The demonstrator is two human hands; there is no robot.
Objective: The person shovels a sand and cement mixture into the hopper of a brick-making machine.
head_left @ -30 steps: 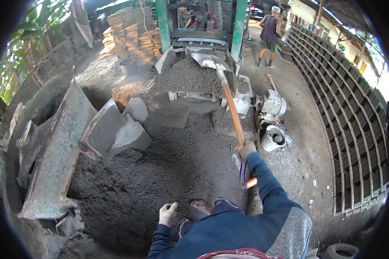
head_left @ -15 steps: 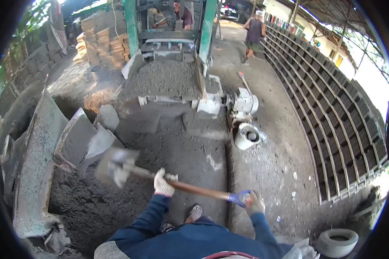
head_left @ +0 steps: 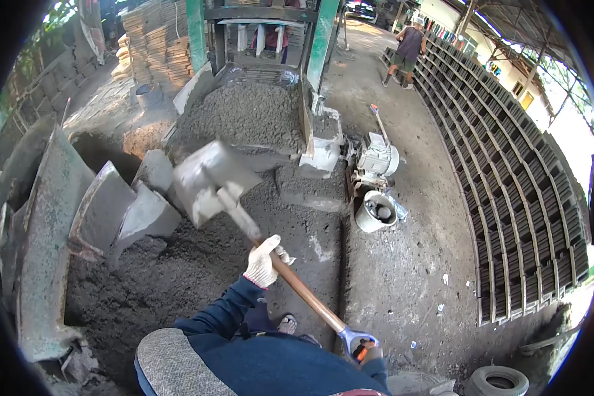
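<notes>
My left hand (head_left: 264, 262), in a pale knitted glove, is wrapped round the wooden shaft of a shovel (head_left: 309, 297) just behind its metal neck. The broad blade (head_left: 211, 181), smeared with grey, is raised at centre left and looks bare of any load. At the other end, my right hand (head_left: 368, 351) holds the blue D-shaped handle (head_left: 355, 338), partly hidden by it. Below and left of the blade lies dark, damp mix (head_left: 132, 290). Beyond it, a heap of grey mix (head_left: 244, 112) fills the tray of a green-framed machine.
Curved rusty metal plates (head_left: 46, 244) stand at left. Right of the trench edge are a motor (head_left: 378, 157) and a white bucket (head_left: 376, 211). Long racks of blocks (head_left: 495, 178) line the right side. A person (head_left: 408, 53) stands by their far end. A tyre (head_left: 498, 381) lies lower right.
The shovel blade has swung up and forward, while its handle end has moved down and closer to my body. The distant person has shifted beside the racks. My view has turned slightly.
</notes>
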